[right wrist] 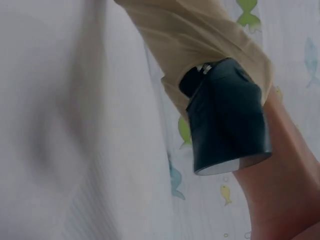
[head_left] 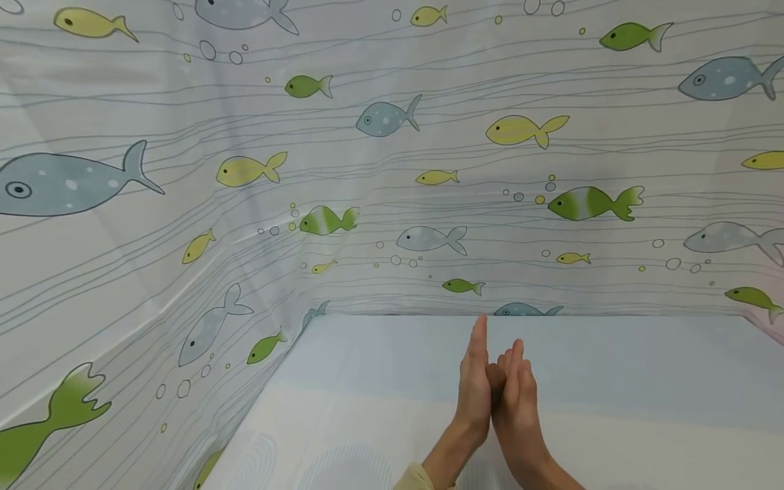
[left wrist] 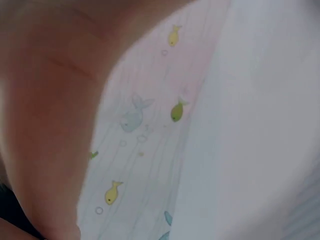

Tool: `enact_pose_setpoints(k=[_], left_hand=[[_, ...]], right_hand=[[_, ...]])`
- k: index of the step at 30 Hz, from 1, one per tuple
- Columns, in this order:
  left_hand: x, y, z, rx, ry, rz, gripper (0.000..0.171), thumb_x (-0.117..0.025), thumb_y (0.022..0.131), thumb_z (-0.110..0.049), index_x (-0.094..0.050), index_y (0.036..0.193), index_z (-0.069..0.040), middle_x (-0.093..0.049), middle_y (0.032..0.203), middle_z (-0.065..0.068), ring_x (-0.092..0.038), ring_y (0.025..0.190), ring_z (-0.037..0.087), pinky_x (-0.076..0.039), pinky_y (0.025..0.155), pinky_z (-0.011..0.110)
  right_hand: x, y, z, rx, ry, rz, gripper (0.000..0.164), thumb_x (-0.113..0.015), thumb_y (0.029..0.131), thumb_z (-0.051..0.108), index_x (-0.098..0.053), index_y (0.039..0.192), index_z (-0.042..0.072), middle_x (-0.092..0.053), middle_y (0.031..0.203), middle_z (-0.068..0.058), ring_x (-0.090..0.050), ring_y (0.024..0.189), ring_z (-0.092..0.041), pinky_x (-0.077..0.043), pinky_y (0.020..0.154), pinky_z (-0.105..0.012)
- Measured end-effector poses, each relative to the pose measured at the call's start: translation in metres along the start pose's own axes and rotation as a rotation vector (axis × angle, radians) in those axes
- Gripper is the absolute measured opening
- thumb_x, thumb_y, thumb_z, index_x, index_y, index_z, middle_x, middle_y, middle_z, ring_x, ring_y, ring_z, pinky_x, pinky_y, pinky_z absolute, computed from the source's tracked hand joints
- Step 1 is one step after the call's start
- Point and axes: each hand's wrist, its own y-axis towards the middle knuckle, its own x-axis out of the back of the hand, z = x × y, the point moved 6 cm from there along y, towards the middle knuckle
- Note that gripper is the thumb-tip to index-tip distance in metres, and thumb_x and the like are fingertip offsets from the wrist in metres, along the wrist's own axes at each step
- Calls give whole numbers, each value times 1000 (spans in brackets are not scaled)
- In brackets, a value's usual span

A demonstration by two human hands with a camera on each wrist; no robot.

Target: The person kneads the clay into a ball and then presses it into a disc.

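Observation:
Between two upright palms sits a small brown lump (head_left: 496, 382), partly hidden by the hands; its material is unclear, though it looks like clay or dough. My left hand (head_left: 474, 391) presses it from the left with straight fingers pointing up. From the right my right hand (head_left: 516, 408) presses against it, fingers also extended and slightly spread. Both hands are above the table. The left wrist view holds only a close stretch of skin (left wrist: 55, 115), and the lump is out of sight there. In the right wrist view a forearm (right wrist: 280, 170) shows beside a beige sleeve (right wrist: 190, 35).
A pale blue and white table surface (head_left: 380, 361) spreads under the hands. Around it hangs a white curtain (head_left: 367, 170) printed with fish. A dark cylindrical device (right wrist: 230, 120) is worn at the sleeved wrist.

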Motion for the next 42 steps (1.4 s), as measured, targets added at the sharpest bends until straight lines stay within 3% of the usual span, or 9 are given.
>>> enact_pose_setpoints(k=[3,6,8,10,12,14,20,33,42], left_hand=[[-2,1,0,-56,35,42,56,-23,105,-50,-28,156,-29,-18,162,-11,-13,149,9,-5,121,50],[-5,1,1,-105,80,84,55,-21,106,-49,-26,157,-28,-34,157,-3,-4,151,9,-1,121,50],[-8,0,1,-129,101,117,54,-22,107,-48,-25,157,-28,-50,144,2,-1,151,8,0,121,50],[-12,-2,1,-144,132,154,54,-21,107,-47,-23,157,-28,-51,144,-1,-1,151,6,0,121,49],[-15,-3,2,-153,169,185,54,-19,107,-48,-21,158,-30,-46,150,-6,0,150,5,1,121,50],[-19,-5,2,-158,218,209,55,-16,106,-48,-19,158,-30,-14,161,-19,0,150,7,1,120,53],[-25,-11,1,-192,306,234,57,-14,106,-47,-22,158,-27,-21,161,-15,-5,152,13,-4,119,59],[-35,-19,-7,-146,287,281,55,-9,104,-49,-18,157,-37,-15,161,-19,-1,151,9,1,119,57],[-26,-18,-12,-158,253,212,56,-8,103,-49,-20,156,-39,-47,148,-15,1,151,9,2,119,58]], right_hand=[[-1,3,6,37,32,12,46,-5,109,35,-29,79,10,-26,73,-4,-21,67,-19,-27,68,-30],[2,3,5,-46,35,14,55,-2,107,42,-41,88,8,-43,81,-3,-37,75,-14,-33,77,-26],[5,3,3,-133,36,-7,63,-2,105,49,-45,130,10,-52,128,-3,-45,118,-7,-29,106,-26],[10,3,0,-216,41,-32,64,-3,102,57,-1,159,27,-9,165,2,-5,151,-9,-4,121,-40],[13,3,-1,-282,67,-43,65,-4,99,64,34,146,41,29,159,11,31,145,-13,17,116,-51],[19,5,-2,-300,62,-86,70,-7,98,67,32,148,39,27,161,8,23,149,-17,14,117,-53],[30,9,-2,-308,73,-148,77,-9,96,70,28,152,33,12,166,5,-11,151,-31,3,119,-55],[45,19,-6,-273,93,-147,71,-11,98,68,22,154,39,16,165,7,2,153,-21,1,121,-50],[43,11,-17,-251,-23,-144,69,-8,98,67,16,156,39,7,167,7,-36,142,-7,-3,119,-57]])
